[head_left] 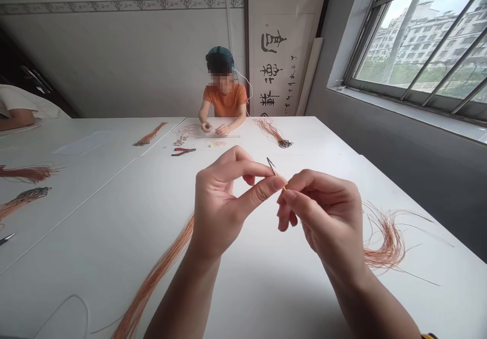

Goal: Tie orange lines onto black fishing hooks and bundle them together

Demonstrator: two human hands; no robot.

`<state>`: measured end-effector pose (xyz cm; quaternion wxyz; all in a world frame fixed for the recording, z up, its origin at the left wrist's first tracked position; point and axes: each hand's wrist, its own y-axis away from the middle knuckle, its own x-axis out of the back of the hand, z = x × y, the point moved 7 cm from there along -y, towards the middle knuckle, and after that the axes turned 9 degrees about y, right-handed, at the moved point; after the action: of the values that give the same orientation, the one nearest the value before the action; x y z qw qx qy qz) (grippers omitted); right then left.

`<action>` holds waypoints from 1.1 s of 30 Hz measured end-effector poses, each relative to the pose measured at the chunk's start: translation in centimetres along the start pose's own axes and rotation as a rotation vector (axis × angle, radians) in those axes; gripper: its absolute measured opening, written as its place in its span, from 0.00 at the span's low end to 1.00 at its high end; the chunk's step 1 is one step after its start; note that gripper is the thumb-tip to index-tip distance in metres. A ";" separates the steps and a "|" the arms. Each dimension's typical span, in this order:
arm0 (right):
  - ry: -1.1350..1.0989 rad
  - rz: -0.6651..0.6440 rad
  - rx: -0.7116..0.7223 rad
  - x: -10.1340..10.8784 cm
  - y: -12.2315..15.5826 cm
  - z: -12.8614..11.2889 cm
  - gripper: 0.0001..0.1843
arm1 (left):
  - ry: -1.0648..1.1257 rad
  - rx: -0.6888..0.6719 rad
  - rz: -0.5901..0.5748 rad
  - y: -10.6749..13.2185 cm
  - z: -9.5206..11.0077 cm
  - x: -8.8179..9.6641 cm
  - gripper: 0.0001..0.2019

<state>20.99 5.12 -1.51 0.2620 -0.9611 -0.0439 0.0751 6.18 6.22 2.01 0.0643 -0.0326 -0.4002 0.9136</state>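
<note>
Left hand (224, 192): clamps thumb and forefinger on thin, dark, barbed metal hook (271, 165), leaving point clear towards 11 o'clock, apparently sparing skin. Right hand (323, 207): pinches thin orange strand (284, 189) at 5 o'clock, probably for steadiness. Within reach: long, straight, copper-coloured bundle (154, 274), 8 o'clock; curled copper-coloured bundle (392, 241), 4 o'clock.

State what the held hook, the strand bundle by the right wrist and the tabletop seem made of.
Hook: probably metal, dark grey, slim yet stiffly bent.
Strand bundle: copper-toned, slightly shiny; fine curving strands fit plastic line or wire.
Tabletop: perhaps laminate; smooth white with soft reflections.
</note>
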 end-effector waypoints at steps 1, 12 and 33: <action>-0.001 0.001 -0.001 0.0 0.0 0.0 0.12 | 0.003 0.007 0.002 0.0 -0.1 0.0 0.05; 0.022 0.015 -0.041 0.0 0.0 -0.3 0.11 | -0.018 0.000 0.020 0.0 0.0 0.2 0.04; 0.062 -0.004 0.001 0.1 0.0 -0.3 0.12 | -0.042 -0.015 0.014 0.1 0.1 0.1 0.04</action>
<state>21.18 5.01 -1.24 0.2638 -0.9628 -0.0378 0.0446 6.02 6.10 2.04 0.0493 -0.0166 -0.4079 0.9115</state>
